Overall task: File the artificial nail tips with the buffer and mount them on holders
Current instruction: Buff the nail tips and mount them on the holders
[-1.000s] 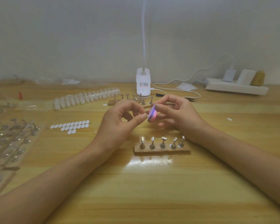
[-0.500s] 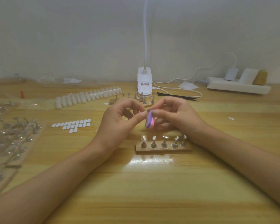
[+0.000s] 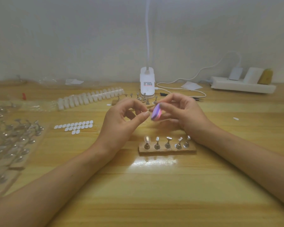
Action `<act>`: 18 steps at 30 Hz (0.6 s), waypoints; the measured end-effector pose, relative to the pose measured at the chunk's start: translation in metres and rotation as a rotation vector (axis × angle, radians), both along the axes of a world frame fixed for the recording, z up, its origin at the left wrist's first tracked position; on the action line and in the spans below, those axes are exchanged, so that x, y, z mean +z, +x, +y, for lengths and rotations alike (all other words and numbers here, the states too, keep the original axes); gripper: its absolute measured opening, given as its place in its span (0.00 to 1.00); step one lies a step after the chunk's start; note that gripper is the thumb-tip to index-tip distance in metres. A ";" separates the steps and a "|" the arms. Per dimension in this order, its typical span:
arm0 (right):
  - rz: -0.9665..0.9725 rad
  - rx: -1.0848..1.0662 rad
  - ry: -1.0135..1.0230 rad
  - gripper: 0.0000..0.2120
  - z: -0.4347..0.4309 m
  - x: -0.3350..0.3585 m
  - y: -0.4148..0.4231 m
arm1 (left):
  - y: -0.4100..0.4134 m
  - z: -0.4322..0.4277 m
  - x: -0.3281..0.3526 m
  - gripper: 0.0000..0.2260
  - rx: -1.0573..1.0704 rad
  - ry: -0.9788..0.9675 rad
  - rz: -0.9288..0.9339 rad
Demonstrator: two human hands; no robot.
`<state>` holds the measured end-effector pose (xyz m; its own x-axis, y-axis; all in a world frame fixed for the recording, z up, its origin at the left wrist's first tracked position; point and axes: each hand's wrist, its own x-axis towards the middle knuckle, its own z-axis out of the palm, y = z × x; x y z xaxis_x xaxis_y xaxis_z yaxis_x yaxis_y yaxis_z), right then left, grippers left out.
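Observation:
My right hand [image 3: 180,112] pinches a small purple and pink buffer block [image 3: 155,112] between thumb and fingers. My left hand [image 3: 121,122] pinches something tiny at its fingertips, right against the buffer; it looks like a nail tip [image 3: 147,111] but is mostly hidden. Below the hands a wooden base [image 3: 167,149] carries several metal holders; the leftmost holder bears a clear nail tip [image 3: 147,139]. A strip of white nail tips [image 3: 90,98] lies at the back left. A sheet of white adhesive tabs [image 3: 75,126] lies left of my left hand.
A white clip lamp [image 3: 147,83] stands at the back centre with its cable trailing right to a power strip [image 3: 243,86]. A second holder base [image 3: 138,99] sits behind the hands. Plastic sheets with many metal holders [image 3: 11,141] cover the left side. Black tweezers [image 3: 198,99] lie behind my right hand.
The buffer has shifted slightly in my right hand, stroking against the tip pinched in my left hand. Both hands stay in the same place above the wooden base.

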<state>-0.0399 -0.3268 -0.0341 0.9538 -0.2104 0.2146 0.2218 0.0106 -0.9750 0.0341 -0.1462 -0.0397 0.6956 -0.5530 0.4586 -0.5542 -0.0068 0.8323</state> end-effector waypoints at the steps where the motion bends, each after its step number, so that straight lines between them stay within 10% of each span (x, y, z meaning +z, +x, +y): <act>1: -0.005 -0.032 0.042 0.09 -0.001 0.000 0.000 | 0.000 0.000 0.000 0.05 0.001 -0.001 0.001; 18: 0.036 0.125 -0.070 0.04 -0.002 -0.002 0.000 | 0.001 0.000 0.000 0.05 -0.015 -0.017 0.010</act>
